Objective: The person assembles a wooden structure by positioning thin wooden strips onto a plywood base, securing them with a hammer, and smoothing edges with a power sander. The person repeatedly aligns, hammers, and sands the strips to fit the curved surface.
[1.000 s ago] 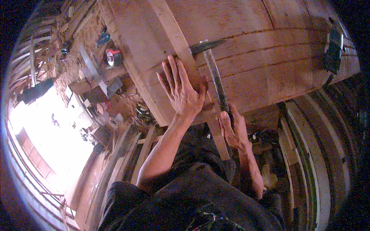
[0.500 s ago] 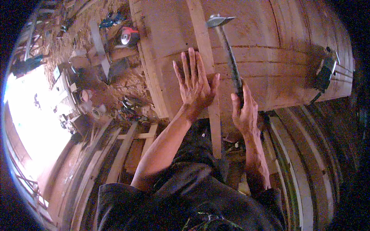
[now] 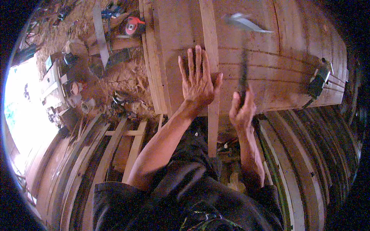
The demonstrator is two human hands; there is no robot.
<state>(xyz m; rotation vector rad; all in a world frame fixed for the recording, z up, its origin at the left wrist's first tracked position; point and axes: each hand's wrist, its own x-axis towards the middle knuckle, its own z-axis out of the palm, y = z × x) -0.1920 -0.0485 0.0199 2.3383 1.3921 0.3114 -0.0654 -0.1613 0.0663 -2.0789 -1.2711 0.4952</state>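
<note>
My left hand (image 3: 198,84) lies flat on the broad wooden boards (image 3: 246,57), fingers stretched toward the far side. Its thumb reaches over a long narrow wood strip (image 3: 210,34) that runs across the boards toward my body. To the right of the strip, my right hand (image 3: 243,107) is closed around the lower end of a hammer's dark handle (image 3: 244,69). The metal hammer head (image 3: 246,22) is raised at the far end, blurred by motion and apart from the strip.
A dark tool (image 3: 320,82) rests on the boards' right end. Left of the boards are a red tape measure (image 3: 133,26), a long flat grey piece (image 3: 100,38) and several items on littered ground. Long timbers (image 3: 90,161) lie on both sides of me.
The hammer head has swung to the right and blurred. My left hand remains flat by the strip. The whole view has shifted slightly.
</note>
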